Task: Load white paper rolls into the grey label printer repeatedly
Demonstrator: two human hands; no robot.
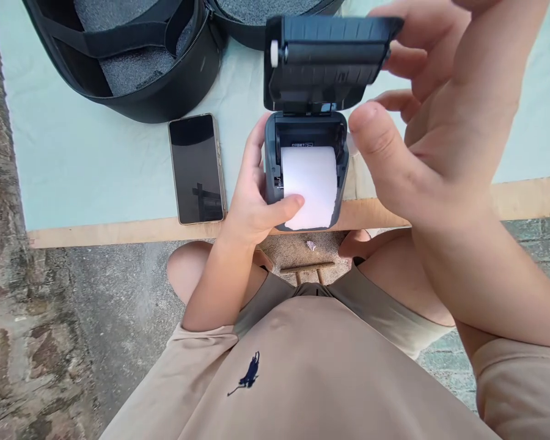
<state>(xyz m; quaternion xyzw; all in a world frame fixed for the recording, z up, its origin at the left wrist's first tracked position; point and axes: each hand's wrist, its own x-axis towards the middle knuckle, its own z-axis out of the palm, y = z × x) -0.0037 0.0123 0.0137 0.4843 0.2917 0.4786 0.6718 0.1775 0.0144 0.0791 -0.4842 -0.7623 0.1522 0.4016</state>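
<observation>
A small dark portable printer (pixel 270 159) rests in my left hand (pixel 256 205) at the table's front edge. The fingers wrap its left side, and the thumb presses on the white paper roll (pixel 309 177) in its bay. Its hinged lid (pixel 325 82) stands raised, showing a black roller with a white gear at the left end. My right hand (pixel 435 104) is at the lid's right end, fingers spread and the thumb apart from the printer. Some fingertips reach behind the lid's edge, so their exact contact is hidden.
A phone (pixel 197 168) with a dark screen lies left of the printer. Behind it stands an open black zip case (pixel 174 91) with grey foam and a strap. The pale-green cloth (pixel 96 165) covers the table, whose wooden edge (pixel 119 231) runs above my knees. A stone wall is at left.
</observation>
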